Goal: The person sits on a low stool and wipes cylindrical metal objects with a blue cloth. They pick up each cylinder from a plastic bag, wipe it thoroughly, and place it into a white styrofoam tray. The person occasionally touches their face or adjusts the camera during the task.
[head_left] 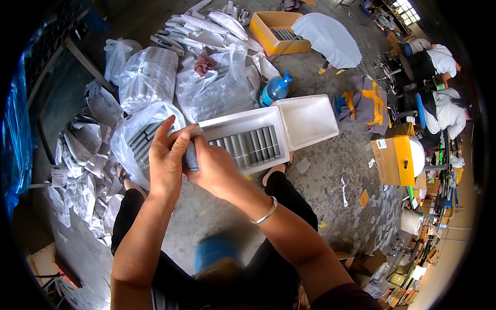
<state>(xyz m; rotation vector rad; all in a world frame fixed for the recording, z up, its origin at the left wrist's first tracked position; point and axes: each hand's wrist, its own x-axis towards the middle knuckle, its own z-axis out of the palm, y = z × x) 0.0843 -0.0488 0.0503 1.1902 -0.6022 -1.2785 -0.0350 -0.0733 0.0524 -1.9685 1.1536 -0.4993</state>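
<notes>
My left hand (166, 160) and my right hand (213, 168) meet over the near end of a white foam box (281, 142). A bluish-grey cloth (191, 157) shows between them, with the fingers of my right hand closed around it. The thumb and forefinger of my left hand point up, close together; its other fingers curl in toward the cloth, and what they grip is hidden. Grey metal tubes (250, 146) lie side by side in the box. Left of my hands, a clear plastic bag (120, 142) holds more grey tubes.
Crumpled paper (85, 170) covers the floor at left. Filled plastic bags (147, 77) stand beyond the box, near a blue bottle (276, 89). The white lid (308, 123) adjoins the box at right. Farther off are a yellow box (274, 31), a carton (393, 155) and two seated people.
</notes>
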